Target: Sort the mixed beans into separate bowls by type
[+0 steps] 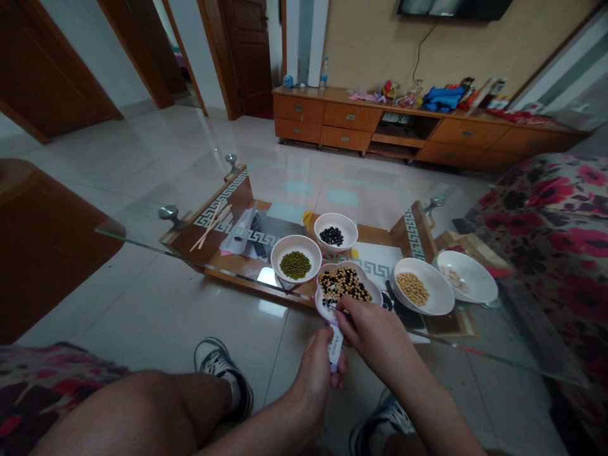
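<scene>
A white flower-shaped bowl [327, 304] with a handle holds mixed black and yellow beans. My left hand [318, 367] grips the bowl's handle from below, near the glass table's front edge. My right hand [375, 332] rests at the bowl's near rim, fingertips pinched together among the beans; what they pinch is too small to tell. Just beyond stand a white bowl of green beans [296, 258], a white bowl of black beans [335, 232], and to the right a white bowl of yellow beans [422, 286].
A further white bowl [468, 276] with pale pieces sits at the right on the glass table [142, 234]. Chopsticks [209, 228] lie on the lower shelf. A floral sofa [551, 221] is on the right, a wooden cabinet [361, 120] behind, my knees and shoes below.
</scene>
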`<control>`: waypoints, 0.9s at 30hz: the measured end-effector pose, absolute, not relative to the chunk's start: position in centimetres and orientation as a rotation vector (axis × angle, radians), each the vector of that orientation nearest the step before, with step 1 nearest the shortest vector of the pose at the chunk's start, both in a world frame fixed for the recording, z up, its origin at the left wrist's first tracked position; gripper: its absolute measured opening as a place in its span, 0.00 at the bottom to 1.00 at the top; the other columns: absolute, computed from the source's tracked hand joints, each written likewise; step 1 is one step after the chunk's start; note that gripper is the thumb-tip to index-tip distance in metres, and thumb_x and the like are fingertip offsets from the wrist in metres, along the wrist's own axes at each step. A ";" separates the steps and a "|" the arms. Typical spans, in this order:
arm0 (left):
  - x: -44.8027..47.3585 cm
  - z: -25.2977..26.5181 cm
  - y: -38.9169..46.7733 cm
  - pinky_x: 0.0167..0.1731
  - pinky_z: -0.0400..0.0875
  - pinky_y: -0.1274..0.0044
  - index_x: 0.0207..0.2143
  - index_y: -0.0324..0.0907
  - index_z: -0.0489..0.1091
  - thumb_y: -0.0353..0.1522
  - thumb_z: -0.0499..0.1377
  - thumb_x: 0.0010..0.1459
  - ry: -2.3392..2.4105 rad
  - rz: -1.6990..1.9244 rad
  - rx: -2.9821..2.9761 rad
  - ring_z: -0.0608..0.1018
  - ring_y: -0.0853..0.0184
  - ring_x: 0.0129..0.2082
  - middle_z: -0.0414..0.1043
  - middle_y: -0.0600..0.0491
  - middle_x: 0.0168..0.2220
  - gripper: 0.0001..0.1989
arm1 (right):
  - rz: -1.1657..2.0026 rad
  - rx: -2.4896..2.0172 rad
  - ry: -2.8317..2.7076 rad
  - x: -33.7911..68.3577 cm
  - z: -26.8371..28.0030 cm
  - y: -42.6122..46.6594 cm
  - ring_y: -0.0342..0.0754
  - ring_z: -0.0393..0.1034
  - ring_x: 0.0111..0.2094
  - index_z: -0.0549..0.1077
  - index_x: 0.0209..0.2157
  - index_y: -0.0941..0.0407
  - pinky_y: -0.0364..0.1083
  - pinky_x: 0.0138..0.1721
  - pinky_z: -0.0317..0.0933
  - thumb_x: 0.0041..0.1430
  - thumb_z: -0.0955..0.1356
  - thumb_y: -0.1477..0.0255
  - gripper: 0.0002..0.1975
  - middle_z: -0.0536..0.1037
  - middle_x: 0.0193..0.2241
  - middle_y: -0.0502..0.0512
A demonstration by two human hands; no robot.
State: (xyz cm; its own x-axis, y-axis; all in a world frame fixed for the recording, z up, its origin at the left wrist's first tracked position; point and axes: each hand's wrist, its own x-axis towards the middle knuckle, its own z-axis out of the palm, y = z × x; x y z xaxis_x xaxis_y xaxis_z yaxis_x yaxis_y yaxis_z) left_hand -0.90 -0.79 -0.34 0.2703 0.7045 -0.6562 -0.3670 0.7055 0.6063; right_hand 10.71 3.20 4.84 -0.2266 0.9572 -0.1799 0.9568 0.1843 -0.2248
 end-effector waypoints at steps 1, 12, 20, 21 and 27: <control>-0.9 -0.3 -0.8 0.17 0.53 0.78 0.23 0.43 0.62 0.49 0.51 0.50 1.075 0.745 0.368 0.55 0.75 0.12 0.58 0.60 0.14 0.18 | 0.463 -1.957 -2.416 10.7 4.8 3.2 0.49 0.76 0.34 0.71 0.36 0.53 0.44 0.28 0.50 0.65 0.61 0.69 0.08 0.80 0.32 0.52; -0.8 -0.5 -0.9 0.17 0.53 0.78 0.22 0.43 0.62 0.47 0.49 0.52 1.082 0.739 0.374 0.55 0.76 0.12 0.58 0.60 0.14 0.18 | 0.456 -1.955 -2.407 10.7 4.7 3.2 0.49 0.76 0.34 0.72 0.37 0.53 0.44 0.28 0.51 0.65 0.61 0.69 0.09 0.80 0.31 0.52; -0.9 -0.4 -0.9 0.17 0.52 0.78 0.24 0.42 0.63 0.46 0.49 0.52 1.079 0.737 0.378 0.55 0.75 0.12 0.58 0.60 0.15 0.17 | 0.433 -1.913 -2.400 10.8 4.6 3.1 0.48 0.75 0.33 0.72 0.36 0.53 0.43 0.28 0.50 0.65 0.61 0.70 0.08 0.80 0.31 0.52; -0.9 -0.4 -0.9 0.17 0.52 0.78 0.24 0.43 0.63 0.47 0.49 0.52 1.075 0.735 0.382 0.55 0.75 0.12 0.58 0.60 0.14 0.17 | 0.433 -1.913 -2.399 10.8 4.6 3.1 0.47 0.75 0.32 0.71 0.35 0.53 0.43 0.28 0.50 0.64 0.61 0.70 0.08 0.80 0.31 0.52; -0.9 -0.2 -0.8 0.18 0.52 0.77 0.22 0.42 0.63 0.46 0.48 0.52 1.087 0.728 0.384 0.54 0.75 0.12 0.58 0.59 0.15 0.17 | 0.395 -1.865 -2.380 11.0 4.5 3.1 0.47 0.75 0.30 0.72 0.35 0.53 0.44 0.27 0.50 0.64 0.61 0.69 0.09 0.79 0.29 0.52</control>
State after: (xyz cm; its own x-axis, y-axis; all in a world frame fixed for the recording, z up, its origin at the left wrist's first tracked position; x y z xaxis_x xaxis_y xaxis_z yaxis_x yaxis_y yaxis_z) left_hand -0.86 -0.76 -0.23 0.2686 0.7008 -0.6608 -0.3437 0.7106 0.6139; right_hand 11.02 3.10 4.52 -0.2492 0.9646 -0.0860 0.9408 0.2201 -0.2580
